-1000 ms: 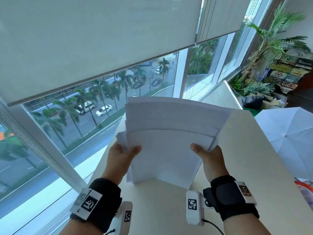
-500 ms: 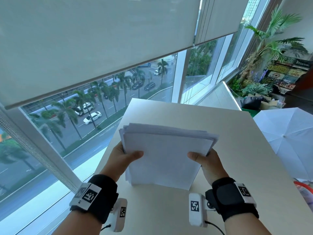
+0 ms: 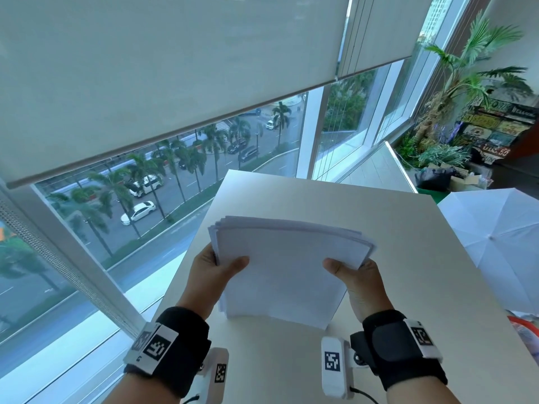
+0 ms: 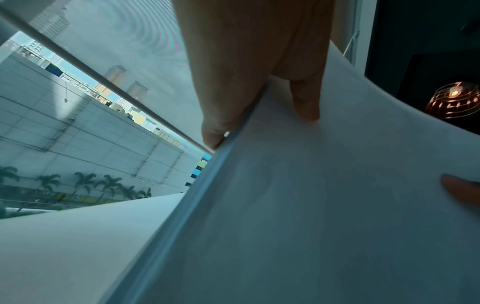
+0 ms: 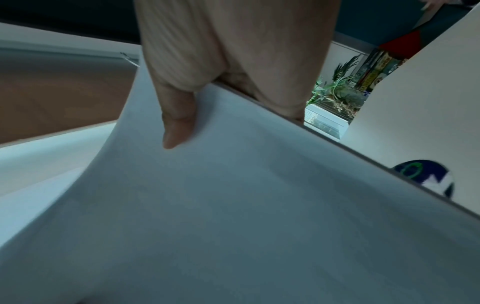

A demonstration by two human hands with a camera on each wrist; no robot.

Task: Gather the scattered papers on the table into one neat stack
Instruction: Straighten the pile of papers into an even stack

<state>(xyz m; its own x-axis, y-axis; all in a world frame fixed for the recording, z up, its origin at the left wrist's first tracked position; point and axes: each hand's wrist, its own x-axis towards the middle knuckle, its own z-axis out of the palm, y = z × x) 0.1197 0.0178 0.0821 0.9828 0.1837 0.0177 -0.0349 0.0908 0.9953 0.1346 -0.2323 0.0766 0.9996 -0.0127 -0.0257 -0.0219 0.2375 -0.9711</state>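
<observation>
Nearest the person, the left hand (image 3: 214,275) and the right hand (image 3: 357,277) each grip one side of the stack of papers (image 3: 287,266), thumbs pressed on the top sheet and the other fingers tucked underneath; the left wrist view shows the thumb on top and a finger curled against the sheets' edge, and the right wrist view shows the same pinch from the other side. The stack is tilted, its near edge down at or just above the table (image 3: 393,228) and its far edge raised; whether that near edge actually touches the surface cannot be told. The gathering looks finished, since every sheet in sight is in this one bundle and the visible tabletop carries no loose page. The neatness is what remains: at the far edge the sheets are slightly fanned, with several corners stepping out at the far left and a staggered line on the far right. The step in hand seems to be squaring the edges, after which the bundle would still have to be laid flat. Beyond the table, a white umbrella (image 3: 495,240) lies to the right.
</observation>
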